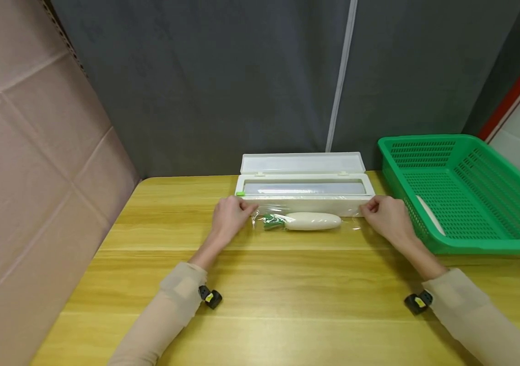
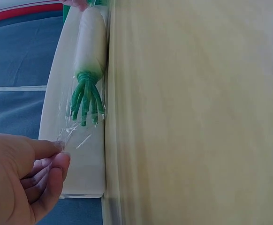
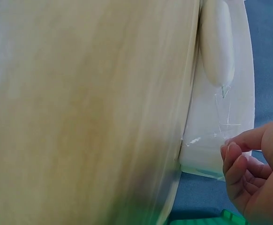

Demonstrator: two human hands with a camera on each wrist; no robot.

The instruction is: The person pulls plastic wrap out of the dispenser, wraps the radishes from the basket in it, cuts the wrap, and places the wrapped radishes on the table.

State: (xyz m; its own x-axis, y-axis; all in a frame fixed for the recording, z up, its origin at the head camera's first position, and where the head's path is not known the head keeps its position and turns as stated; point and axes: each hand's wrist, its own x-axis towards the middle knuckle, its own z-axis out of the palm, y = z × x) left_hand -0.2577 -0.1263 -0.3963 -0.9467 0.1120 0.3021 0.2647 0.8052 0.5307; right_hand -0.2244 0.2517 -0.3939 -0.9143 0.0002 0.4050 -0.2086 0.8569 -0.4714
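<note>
A white radish (image 1: pixel 313 221) with a green leafy top (image 1: pixel 272 221) lies sideways in front of a white cling film dispenser (image 1: pixel 315 205), whose lid (image 1: pixel 303 163) stands raised. Clear cling film (image 2: pixel 70 136) stretches from the dispenser over the radish. At the film's left end, my left hand (image 1: pixel 231 217) pinches its edge between thumb and finger, near the leafy top. The other end is pinched by my right hand (image 1: pixel 389 217), beyond the radish's rounded tip. In the right wrist view, the film (image 3: pixel 204 139) shows as thin shiny creases by the fingertips.
To the right stands a green basket (image 1: pixel 452 246) with a white object (image 1: pixel 430 215) inside against its near left wall. A small bright green piece (image 1: pixel 240 193) sits at the dispenser's left end. Behind the wooden table (image 1: pixel 283 295) hangs a dark grey curtain (image 1: pixel 205 91).
</note>
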